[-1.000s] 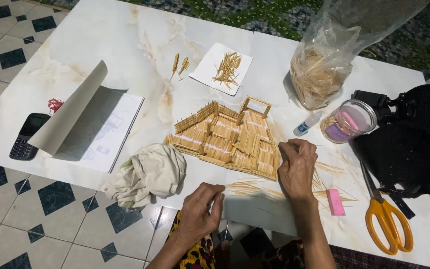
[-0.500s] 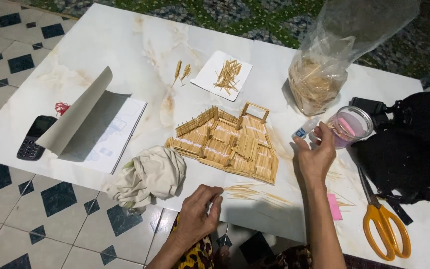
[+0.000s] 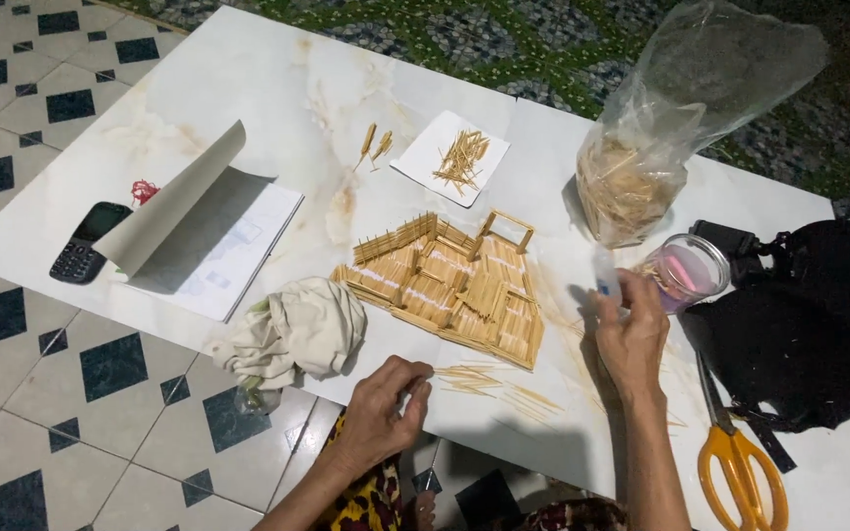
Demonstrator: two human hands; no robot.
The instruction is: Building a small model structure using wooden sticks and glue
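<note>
A small white glue bottle blurs in the right hand, its lower part hidden by fingers; whatever the curled left hand pinches is too small to tell; the orange scissors run off the bottom edge

I take this for a home, with craft work done on the floor: a marble-look slab lies over checked tiles and a patterned rug (green, beyond my fingers), with a phone, booklet and scissors about.
</note>
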